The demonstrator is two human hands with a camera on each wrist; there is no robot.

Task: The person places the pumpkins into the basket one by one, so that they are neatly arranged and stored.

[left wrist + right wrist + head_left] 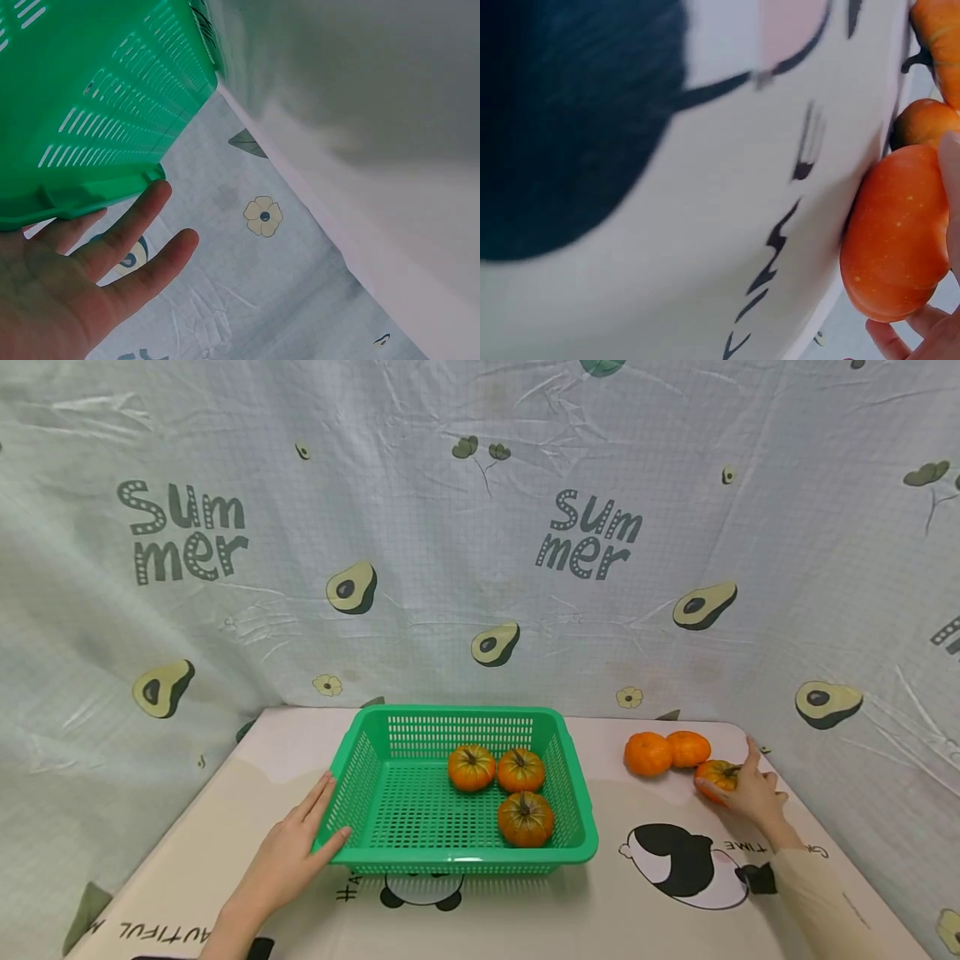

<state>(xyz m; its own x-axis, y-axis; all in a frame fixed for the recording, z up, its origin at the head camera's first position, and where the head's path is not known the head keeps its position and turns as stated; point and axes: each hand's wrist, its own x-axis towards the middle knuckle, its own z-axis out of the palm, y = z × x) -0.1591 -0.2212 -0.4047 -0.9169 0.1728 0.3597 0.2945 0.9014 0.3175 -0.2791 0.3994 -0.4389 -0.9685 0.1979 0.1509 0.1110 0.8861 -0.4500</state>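
Nearest us, the left hand [288, 852] rests straight-fingered against the green basket [465, 856] with three pumpkins [526, 821] inside, then two more pumpkins [648, 755] and another pumpkin [711, 773] on the table [570, 918], gripped by the right hand [754, 793]: a grasping step, I'd say, calling for a steady lift.

Left hand [288, 852] rests against green basket [465, 855]; three pumpkins [521, 771] lie inside. Right hand [756, 797] grips stemmed pumpkin [715, 771] beside two orange pumpkins [648, 754].
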